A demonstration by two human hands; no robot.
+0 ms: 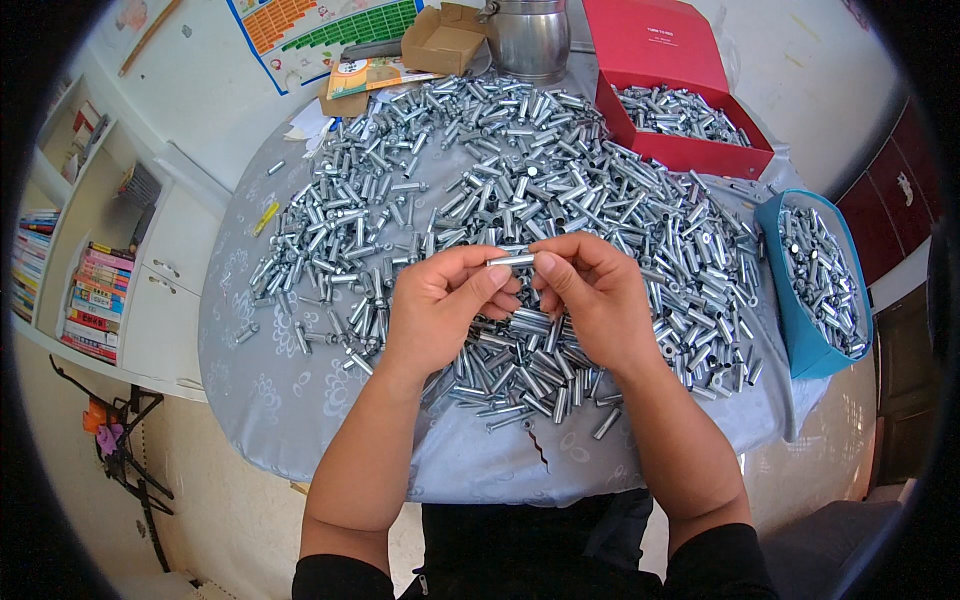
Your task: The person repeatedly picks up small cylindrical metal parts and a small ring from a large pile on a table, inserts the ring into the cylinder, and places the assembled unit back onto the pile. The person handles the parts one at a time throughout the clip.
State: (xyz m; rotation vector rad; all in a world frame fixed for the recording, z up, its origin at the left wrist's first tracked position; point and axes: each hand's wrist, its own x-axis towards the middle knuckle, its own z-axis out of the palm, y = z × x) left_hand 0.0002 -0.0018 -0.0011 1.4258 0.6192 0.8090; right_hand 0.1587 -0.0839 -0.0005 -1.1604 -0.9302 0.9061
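Observation:
Between my two hands, level above the pile, is a short shiny metal sleeve (513, 261). My left hand (440, 300) pinches its left end between thumb and forefinger. The right end sits in the thumb-and-finger pinch of my right hand (605, 305). Whether a bolt is inside the sleeve, I cannot tell. Below and beyond both hands spreads a big heap of loose metal sleeves (690, 240). On the heap's left side lie sleeve anchor bolts (330, 215), several with nuts or washers on them.
A grey patterned cloth (270, 400) covers the round table. At the back right an open red box (690, 150) holds more metal pieces, as does a blue fabric bin (820, 350). A metal pot (528, 40) and a cardboard box (440, 45) stand behind. A yellow tool (267, 218) lies left.

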